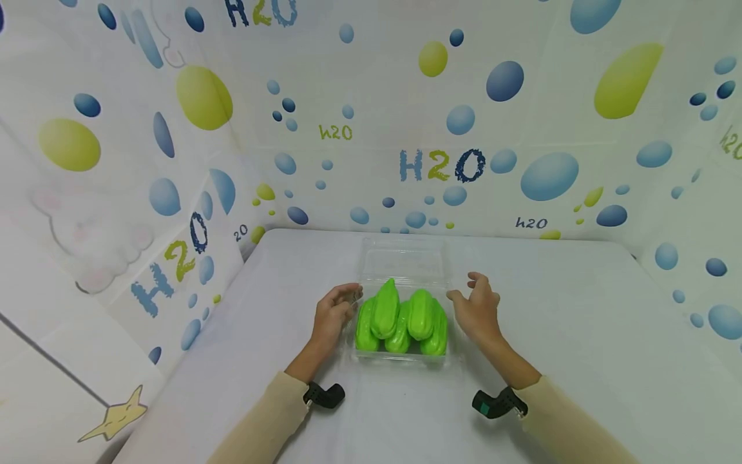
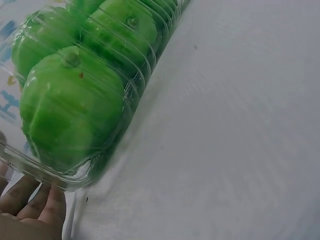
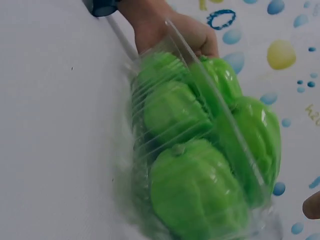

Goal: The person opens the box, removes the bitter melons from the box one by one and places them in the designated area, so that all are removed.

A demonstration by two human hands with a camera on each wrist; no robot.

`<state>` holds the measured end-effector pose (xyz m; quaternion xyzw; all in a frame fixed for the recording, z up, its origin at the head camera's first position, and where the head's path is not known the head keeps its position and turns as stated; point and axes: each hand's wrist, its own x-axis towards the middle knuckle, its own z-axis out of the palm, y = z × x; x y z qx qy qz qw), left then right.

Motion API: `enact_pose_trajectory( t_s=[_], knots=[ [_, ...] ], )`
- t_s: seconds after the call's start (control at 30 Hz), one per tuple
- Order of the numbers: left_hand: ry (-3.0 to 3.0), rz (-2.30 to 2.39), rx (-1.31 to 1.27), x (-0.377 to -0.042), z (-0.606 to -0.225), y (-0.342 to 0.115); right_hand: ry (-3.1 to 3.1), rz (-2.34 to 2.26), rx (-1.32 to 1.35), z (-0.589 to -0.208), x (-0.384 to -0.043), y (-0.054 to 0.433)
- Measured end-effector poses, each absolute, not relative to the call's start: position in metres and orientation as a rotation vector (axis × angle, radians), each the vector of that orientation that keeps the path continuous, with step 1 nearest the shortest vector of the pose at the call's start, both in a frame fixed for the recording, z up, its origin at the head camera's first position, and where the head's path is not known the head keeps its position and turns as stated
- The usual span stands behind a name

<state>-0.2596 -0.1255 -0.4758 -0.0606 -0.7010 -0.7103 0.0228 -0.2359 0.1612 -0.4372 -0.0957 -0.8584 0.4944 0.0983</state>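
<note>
A clear plastic clamshell box [image 1: 400, 358] lies on the table with its lid [image 1: 404, 261] folded back, away from me. Inside it are several bright green, ribbed, gourd-like vegetables [image 1: 385, 309], some stacked on others. My left hand [image 1: 334, 314] is at the box's left side, fingertips by the rear corner near the hinge. In the left wrist view its fingers [image 2: 50, 202] reach the box's rim from outside. Off the right side, my right hand [image 1: 480, 310] is held apart from the box, thumb and fingers spread. Only one fingertip [image 3: 312, 205] of it shows in the right wrist view.
The white table [image 1: 556, 309] extends on both sides of the box. Behind and to the left hangs a white sheet [image 1: 377, 84] printed with blue and yellow-green spots and lettering. Each wrist wears a black strap [image 1: 324, 395] with a small device.
</note>
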Motion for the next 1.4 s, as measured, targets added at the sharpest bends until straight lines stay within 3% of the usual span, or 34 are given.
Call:
enact_pose_trajectory(
  t_s=[0.67,1.4],
  knots=[
    [-2.114,-2.224,-0.148,-0.26,-0.478,-0.125,-2.595,1.307,0.049,-0.417,-0.216,0.121],
    [-2.109,-2.284,-0.165,-0.262,-0.478,-0.126,-2.728,1.18,0.072,-0.432,-0.216,0.099]
  ],
)
